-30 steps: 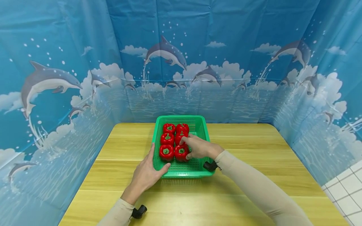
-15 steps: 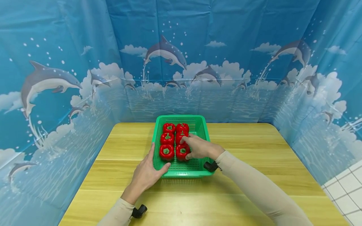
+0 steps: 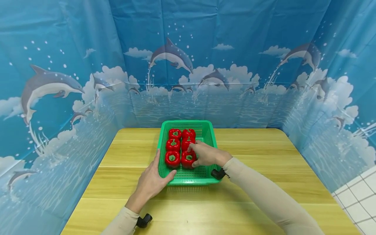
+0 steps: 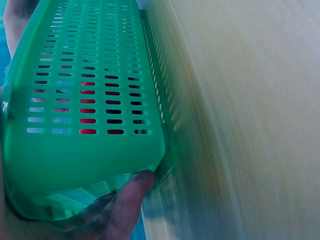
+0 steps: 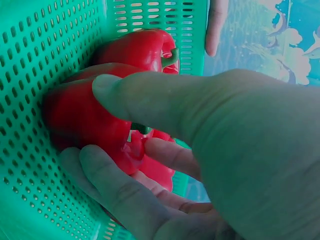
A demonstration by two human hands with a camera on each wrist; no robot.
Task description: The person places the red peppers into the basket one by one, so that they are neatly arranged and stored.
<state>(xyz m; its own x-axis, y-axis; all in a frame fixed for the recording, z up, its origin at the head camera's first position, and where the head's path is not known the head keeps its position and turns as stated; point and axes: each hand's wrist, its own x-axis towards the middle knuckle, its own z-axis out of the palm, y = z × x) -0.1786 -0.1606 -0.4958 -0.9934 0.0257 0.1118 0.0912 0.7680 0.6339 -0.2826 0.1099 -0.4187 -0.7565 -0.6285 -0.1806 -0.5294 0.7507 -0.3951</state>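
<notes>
A green slatted basket point(image 3: 191, 181) stands on the table, with red bell peppers in two columns of three along its left part. My left hand point(image 3: 152, 180) holds the basket's near left corner, thumb over the rim; in the left wrist view its fingers point(image 4: 131, 202) lie against the outer wall. Inside the basket, my right hand point(image 3: 207, 154) grips the near right pepper point(image 3: 188, 159). The right wrist view shows thumb and fingers on opposite sides of that pepper point(image 5: 85, 112), its green stem partly hidden. Another pepper point(image 5: 132, 47) shows beyond it.
The wooden table point(image 3: 252, 182) extends to both sides of the basket and in front of it. Blue dolphin-print curtains point(image 3: 211, 104) hang behind and at both sides. Inside the basket, a bare strip of floor runs along the right wall.
The near right pepper shifts slightly right in the right hand, then a touch back left beside its neighbour. The left hand and basket stay in place.
</notes>
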